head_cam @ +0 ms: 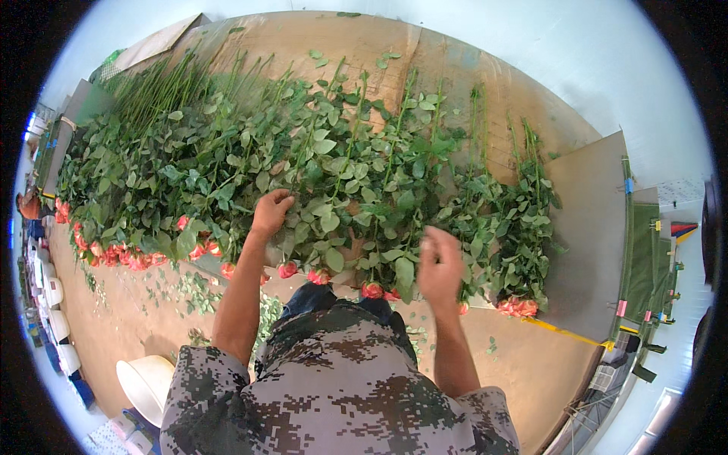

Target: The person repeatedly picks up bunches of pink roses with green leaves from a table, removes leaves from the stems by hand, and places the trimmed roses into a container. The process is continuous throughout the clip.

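Many long-stemmed roses lie side by side on a wide table (443, 62), stems pointing away from me and coral-pink blooms along the near edge. My left hand (272, 213) is over the rose leaves (325, 146) left of centre, fingers curled; whether a stem is between them cannot be told. On the right, my right hand (441, 261), slightly blurred, is above the foliage with its fingers bent, and its grip is unclear. Between my hands, several rose blooms (372, 290) hang near the table's edge. A tighter group of rose blooms (516, 307) lies farther right.
A grey panel (586, 227) stands at the table's right end, with green cloth (647, 261) and clips beyond it. Dense rose stems (165, 85) fill the far left. Fallen leaves (199, 293) litter the floor near a white tub (145, 387). Another person (28, 205) is at the far left edge.
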Motion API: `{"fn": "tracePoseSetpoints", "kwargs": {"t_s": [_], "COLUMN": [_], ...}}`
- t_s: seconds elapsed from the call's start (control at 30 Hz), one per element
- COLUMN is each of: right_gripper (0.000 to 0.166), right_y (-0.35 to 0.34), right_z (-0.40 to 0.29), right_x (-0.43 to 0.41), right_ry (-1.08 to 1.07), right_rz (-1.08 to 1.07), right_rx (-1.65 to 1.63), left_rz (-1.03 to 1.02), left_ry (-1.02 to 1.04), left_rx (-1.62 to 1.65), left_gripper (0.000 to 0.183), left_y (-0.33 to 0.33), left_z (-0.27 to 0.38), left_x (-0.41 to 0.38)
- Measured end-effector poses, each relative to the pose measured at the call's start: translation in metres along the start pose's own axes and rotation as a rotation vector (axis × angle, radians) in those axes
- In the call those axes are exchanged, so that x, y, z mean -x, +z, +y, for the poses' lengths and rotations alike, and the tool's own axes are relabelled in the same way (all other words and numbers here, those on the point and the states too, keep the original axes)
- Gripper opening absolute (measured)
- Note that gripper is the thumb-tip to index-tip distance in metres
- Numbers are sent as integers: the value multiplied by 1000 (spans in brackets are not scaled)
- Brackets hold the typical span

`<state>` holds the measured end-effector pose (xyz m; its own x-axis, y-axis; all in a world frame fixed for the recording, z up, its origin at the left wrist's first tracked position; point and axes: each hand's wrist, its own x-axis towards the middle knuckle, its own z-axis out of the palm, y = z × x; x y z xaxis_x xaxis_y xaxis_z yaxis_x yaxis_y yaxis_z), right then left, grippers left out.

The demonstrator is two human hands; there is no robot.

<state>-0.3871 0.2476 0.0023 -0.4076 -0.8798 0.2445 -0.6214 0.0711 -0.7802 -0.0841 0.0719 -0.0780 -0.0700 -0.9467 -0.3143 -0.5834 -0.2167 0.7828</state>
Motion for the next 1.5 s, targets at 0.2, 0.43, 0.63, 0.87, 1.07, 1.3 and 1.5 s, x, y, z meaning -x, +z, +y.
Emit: {"fn": "tracePoseSetpoints", "kwargs": {"t_s": [0.2,0.43,0.63,0.87,1.07,1.3,1.5], "right_gripper": [43,50,51,47,43,44,46], "right_y": [149,207,215,205,208,209,207], "right_z": [-16,-12,-5,-17,-6,2,2], "right_x": [-5,-22,-17,-20,-16,-11,-13], "right_ry": [53,359,366,490,441,381,479], "right_rz": [-303,-358,-306,-304,-266,-197,-294], "right_rx": [-42,119,115,124,139,162,116], "left_rz": [-144,-151,-172,-102,-123,-15,-76], "left_ry": [17,-26,77,147,197,142,146], "left_rx": [262,6,46,-24,-120,-177,-213], "left_gripper": [40,43,43,34,33,30,30], "left_y": [2,31,21,36,33,51,41], "left_z": [-3,-25,-19,-39,-43,-44,-28], "left_x": [-12,-19,-16,-19,-27,-17,-17]}}
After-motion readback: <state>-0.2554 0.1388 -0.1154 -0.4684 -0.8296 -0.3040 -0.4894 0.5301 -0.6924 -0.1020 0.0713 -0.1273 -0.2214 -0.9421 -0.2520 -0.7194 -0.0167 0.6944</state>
